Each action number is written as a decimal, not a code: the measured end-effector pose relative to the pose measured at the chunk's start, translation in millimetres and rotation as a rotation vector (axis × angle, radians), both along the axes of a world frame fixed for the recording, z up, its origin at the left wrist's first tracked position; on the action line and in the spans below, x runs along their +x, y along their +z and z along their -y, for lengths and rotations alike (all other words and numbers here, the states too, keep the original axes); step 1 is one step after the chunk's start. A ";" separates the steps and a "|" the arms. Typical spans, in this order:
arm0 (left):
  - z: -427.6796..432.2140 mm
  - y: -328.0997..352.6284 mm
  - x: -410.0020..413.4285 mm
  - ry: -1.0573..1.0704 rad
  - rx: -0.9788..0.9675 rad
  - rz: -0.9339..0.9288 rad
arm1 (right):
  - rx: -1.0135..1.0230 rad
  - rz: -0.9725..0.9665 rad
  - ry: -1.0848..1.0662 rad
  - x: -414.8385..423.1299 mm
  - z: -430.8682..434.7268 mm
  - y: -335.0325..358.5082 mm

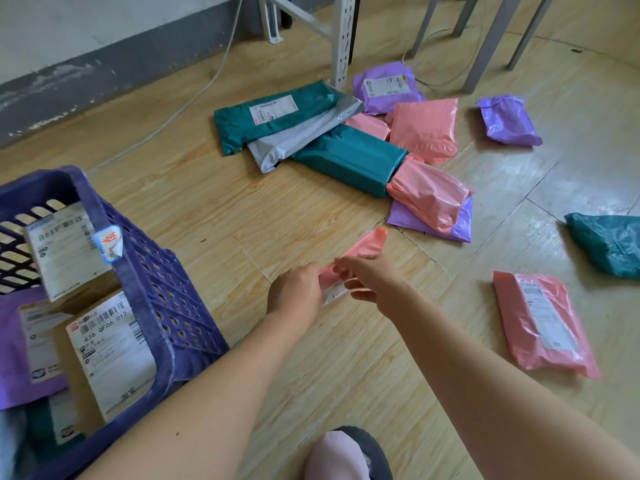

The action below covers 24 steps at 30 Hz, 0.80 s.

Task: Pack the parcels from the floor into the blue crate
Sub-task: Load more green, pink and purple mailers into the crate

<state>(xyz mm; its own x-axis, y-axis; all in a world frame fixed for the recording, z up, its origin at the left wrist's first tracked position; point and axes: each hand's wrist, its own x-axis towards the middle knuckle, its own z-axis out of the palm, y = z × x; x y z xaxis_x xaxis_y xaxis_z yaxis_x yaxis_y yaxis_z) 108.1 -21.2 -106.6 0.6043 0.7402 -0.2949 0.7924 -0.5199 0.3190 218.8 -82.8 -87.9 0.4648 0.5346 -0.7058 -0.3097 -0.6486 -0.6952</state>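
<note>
A small pink parcel (363,247) sits between both hands just above the wood floor, blurred by motion. My left hand (298,292) grips its near end, fingers curled round it. My right hand (370,278) touches the same parcel from the right, fingers spread and fairly straight. The blue crate (162,292) stands at the left and holds several boxes with white labels and a purple bag. A heap of teal, grey, pink and purple parcels (349,154) lies further away on the floor.
A labelled pink parcel (543,323) lies at the right, a teal bag (609,244) beyond it, a purple one (509,119) farther back. Metal rack legs (341,39) and table legs (485,46) stand behind the heap. A slippered foot (346,455) is at the bottom edge.
</note>
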 end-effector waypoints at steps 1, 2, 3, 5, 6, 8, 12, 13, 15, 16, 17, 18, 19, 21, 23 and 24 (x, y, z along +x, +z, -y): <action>-1.2 6.0 -1.9 0.038 -0.008 0.012 | 0.025 0.002 -0.015 -1.5 1.8 5.1; -2.0 12.3 -4.0 0.073 -0.019 0.027 | 0.044 0.013 -0.042 -2.9 3.6 9.4; -2.1 19.0 -5.8 0.102 -0.032 0.046 | 0.053 0.032 -0.081 -3.5 5.5 12.3; -2.8 33.9 -9.5 0.165 -0.074 0.101 | 0.046 0.073 -0.174 -4.7 8.5 17.5; -3.9 40.9 -10.6 0.211 -0.105 0.132 | 0.036 0.085 -0.213 -5.0 9.9 19.9; -7.5 52.1 -11.1 0.314 -0.178 0.195 | 0.008 0.092 -0.250 -5.3 12.9 25.4; -13.0 75.3 -19.0 0.422 -0.283 0.348 | 0.018 0.049 -0.236 -11.1 16.4 47.7; -14.0 80.7 -21.9 0.439 -0.294 0.385 | 0.016 0.041 -0.228 -12.3 15.8 53.6; -17.0 92.8 -30.0 0.478 -0.309 0.455 | 0.023 0.032 -0.224 -16.1 13.4 68.8; -18.0 97.9 -33.6 0.493 -0.315 0.479 | 0.023 0.027 -0.218 -17.8 12.1 75.2; -19.0 103.9 -38.2 0.507 -0.321 0.500 | 0.023 0.026 -0.202 -20.5 10.5 82.8; -20.0 109.0 -42.8 0.522 -0.327 0.519 | 0.026 0.023 -0.183 -24.0 8.9 90.3; -20.7 115.1 -47.3 0.539 -0.339 0.538 | 0.033 0.022 -0.167 -28.2 7.1 98.3; -21.3 125.3 -56.6 0.552 -0.361 0.574 | 0.053 0.027 -0.152 -35.9 3.1 112.6; -22.0 139.6 -70.1 0.547 -0.359 0.600 | 0.076 0.059 -0.141 -44.4 -1.1 129.8; -22.8 146.2 -76.2 0.536 -0.347 0.611 | 0.083 0.073 -0.136 -47.8 -3.3 137.3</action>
